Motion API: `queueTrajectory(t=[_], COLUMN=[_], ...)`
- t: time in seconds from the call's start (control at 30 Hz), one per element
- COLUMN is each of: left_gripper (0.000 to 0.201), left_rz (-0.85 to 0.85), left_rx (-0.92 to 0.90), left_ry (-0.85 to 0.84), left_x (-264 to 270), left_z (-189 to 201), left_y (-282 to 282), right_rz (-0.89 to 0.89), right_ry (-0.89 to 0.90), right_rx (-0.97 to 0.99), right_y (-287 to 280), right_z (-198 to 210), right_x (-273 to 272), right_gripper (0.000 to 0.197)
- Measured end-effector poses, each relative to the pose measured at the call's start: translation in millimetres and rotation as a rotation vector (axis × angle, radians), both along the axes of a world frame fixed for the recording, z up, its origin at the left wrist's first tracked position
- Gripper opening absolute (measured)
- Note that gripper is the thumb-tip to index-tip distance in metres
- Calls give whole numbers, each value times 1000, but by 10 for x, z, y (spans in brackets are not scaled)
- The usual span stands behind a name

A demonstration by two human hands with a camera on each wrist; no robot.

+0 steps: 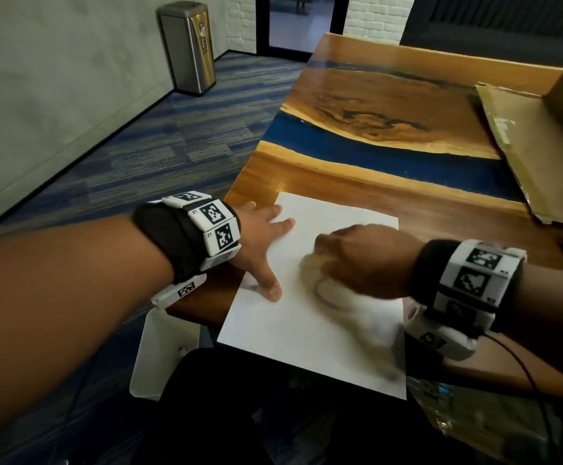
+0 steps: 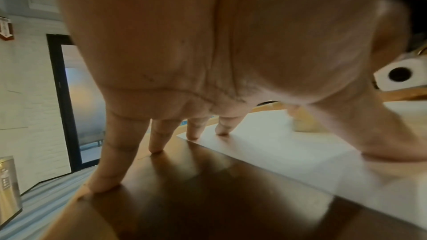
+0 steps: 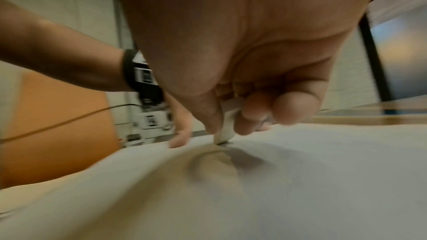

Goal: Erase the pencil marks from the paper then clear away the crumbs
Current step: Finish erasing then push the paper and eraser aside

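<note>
At about 9 o'clock the left hand [image 1: 260, 243] lies spread and flat, fingers straight, with the thumb and two fingertips pressing the white paper [image 1: 310, 330] and the other fingertips on the wooden worktop [image 1: 357, 176]. The paper lies at the worktop's near edge, around 6 o'clock. At about 3 o'clock on the sheet, the right hand [image 1: 370, 260] pinches a white eraser [image 3: 227, 125], its tip touching a curved pencil mark [image 1: 323, 293].

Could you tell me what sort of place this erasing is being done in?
Probably an office or lounge: blue striped carpet tiles, a tall stainless-steel bin by a grey wall, a wood-and-blue-resin table and a dark-framed glass door.
</note>
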State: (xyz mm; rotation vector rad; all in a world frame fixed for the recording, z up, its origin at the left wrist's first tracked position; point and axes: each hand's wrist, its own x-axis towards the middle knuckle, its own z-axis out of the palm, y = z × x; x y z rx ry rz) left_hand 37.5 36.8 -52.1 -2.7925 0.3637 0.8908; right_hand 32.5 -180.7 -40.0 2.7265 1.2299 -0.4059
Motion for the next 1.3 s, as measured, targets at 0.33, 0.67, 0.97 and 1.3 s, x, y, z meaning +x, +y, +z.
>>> queueTrajectory(t=[0.33,0.67,0.97,1.3], left_gripper=[136,133,134,142], left_rz=[-7,5,-30,-47], left_rx=[30,75,125,42], left_ry=[22,67,8,-2], left_x=[-46,-42,-2,-122], left_z=[44,131,174,51], left_y=[-60,-159,-170,-172], right_rz=[85,161,-110,170], right_ry=[-20,15,57,263], right_rx=[-37,-83,-114,-29], right_y=[-81,-306,-568,-456], right_z=[78,106,68,70], right_x=[-56,-239,55,-435], right_gripper=[31,29,25,22])
